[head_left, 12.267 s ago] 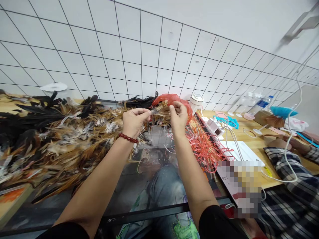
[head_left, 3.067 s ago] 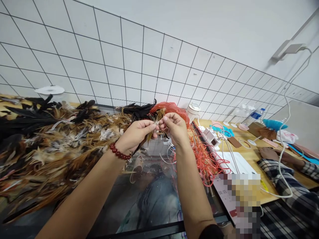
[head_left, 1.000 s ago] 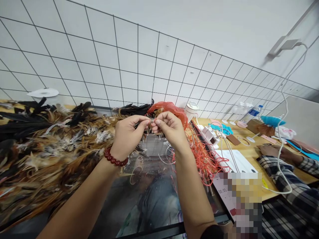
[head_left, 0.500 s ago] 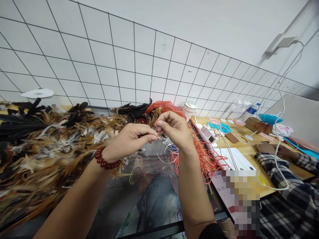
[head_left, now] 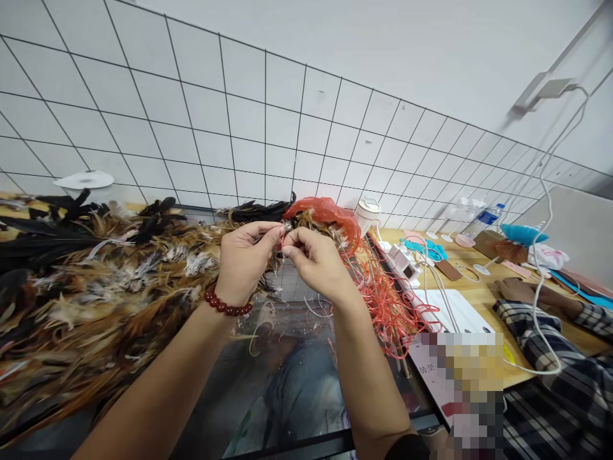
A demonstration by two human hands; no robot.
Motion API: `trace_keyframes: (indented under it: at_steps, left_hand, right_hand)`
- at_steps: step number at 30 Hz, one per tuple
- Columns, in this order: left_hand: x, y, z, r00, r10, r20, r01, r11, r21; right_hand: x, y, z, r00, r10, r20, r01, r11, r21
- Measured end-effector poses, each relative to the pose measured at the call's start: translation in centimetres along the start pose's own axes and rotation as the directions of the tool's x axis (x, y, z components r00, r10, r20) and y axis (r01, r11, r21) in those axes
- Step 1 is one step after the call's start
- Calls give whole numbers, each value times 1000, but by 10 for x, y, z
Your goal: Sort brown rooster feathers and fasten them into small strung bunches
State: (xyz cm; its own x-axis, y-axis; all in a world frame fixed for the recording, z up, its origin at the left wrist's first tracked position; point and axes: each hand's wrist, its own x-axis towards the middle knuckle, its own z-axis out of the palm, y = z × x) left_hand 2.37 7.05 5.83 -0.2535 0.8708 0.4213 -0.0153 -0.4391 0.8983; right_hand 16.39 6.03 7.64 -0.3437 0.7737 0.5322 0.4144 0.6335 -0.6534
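Note:
My left hand (head_left: 245,259), with a red bead bracelet at the wrist, pinches the quill end of a small bundle of feathers (head_left: 283,230) raised over the glass table. My right hand (head_left: 311,255) is closed right beside it, fingertips pinching a thin red string (head_left: 282,241) against the same bundle. Both hands touch at the fingertips. A big heap of brown, black and white feathers (head_left: 96,281) lies to the left. A tangle of red strings (head_left: 387,300) lies just right of my right forearm.
A red plastic bag (head_left: 325,214) and a white cup (head_left: 366,214) stand behind my hands. Cables, a white pad (head_left: 460,310), a bottle (head_left: 486,217) and teal items cover the wooden table at right. A person's plaid sleeve (head_left: 550,338) rests there. A wire grid lines the wall.
My hands have stayed together on the small bundle, shifting slightly; my right hand has come down and closer to the left, pinching the red string at the quills.

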Motion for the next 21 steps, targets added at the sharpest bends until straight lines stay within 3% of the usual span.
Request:
trace_keyframes:
  at_steps: [3, 5, 9, 13, 18, 21]
  left_hand:
    - [0, -2, -1, 994, 107, 29, -110, 984, 141]
    - [0, -1, -2, 973, 160, 166, -193, 958, 210]
    - [-3, 6, -3, 869, 186, 459, -297, 937, 182]
    - [-7, 12, -1, 809, 239, 537, -353, 928, 120]
    - [-12, 15, -1, 818, 262, 512, -298, 955, -13]
    - [-14, 16, 0, 874, 158, 459, -140, 987, -74]
  right_hand:
    - [-2, -8, 0, 998, -54, -25, 52, 994, -100]
    - [-3, -10, -4, 993, -62, -100, 49, 991, -125]
    - [-3, -5, -14, 968, -78, -240, 51, 992, -117]
    - [-2, 3, -18, 959, -53, -278, 54, 999, -5]
    - [-1, 5, -17, 966, -36, -255, 63, 993, 98]
    - [-1, 4, -15, 968, -30, -250, 64, 990, 129]
